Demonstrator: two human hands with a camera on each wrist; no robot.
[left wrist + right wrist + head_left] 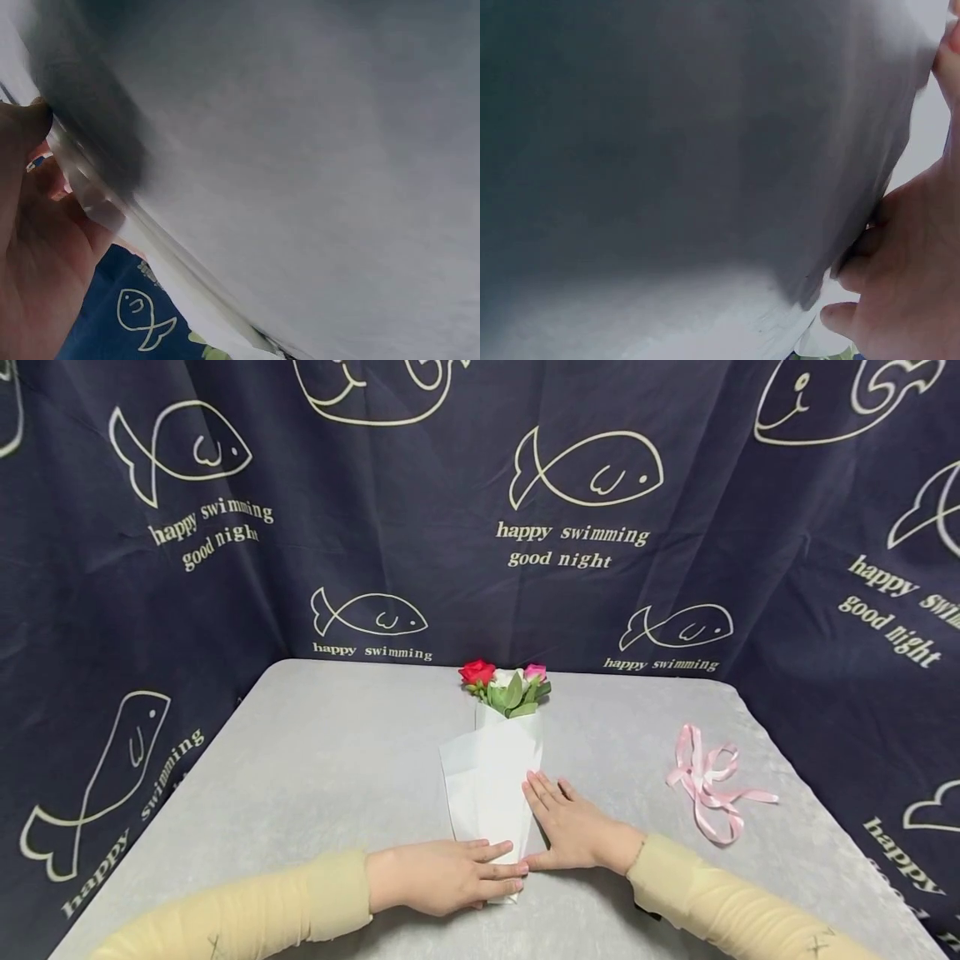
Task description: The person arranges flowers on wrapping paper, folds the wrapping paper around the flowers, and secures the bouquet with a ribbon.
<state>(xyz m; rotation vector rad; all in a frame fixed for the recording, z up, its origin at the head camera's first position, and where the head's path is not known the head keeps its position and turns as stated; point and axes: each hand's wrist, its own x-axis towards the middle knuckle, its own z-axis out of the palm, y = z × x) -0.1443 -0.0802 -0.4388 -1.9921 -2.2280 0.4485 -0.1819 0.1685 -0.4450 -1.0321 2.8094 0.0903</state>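
A bouquet wrapped in white paper (502, 777) lies on the table, its blooms toward the far edge. A red rose (477, 672), a white rose (507, 677) and a pink flower (536, 672) show above green leaves (513, 694). My left hand (446, 874) rests across the wrapper's lower end with its fingers extended. Along the wrapper's right edge, the straight fingers of my right hand (573, 827) touch the paper. Its thumb reaches toward the left fingertips. The stems are hidden inside the wrapper.
A loosely looped pink ribbon (701, 785) lies right of the bouquet. The table (315, 760) has a grey cloth surface. Dark blue curtains (450, 527) with fish drawings hang behind it and at both sides.
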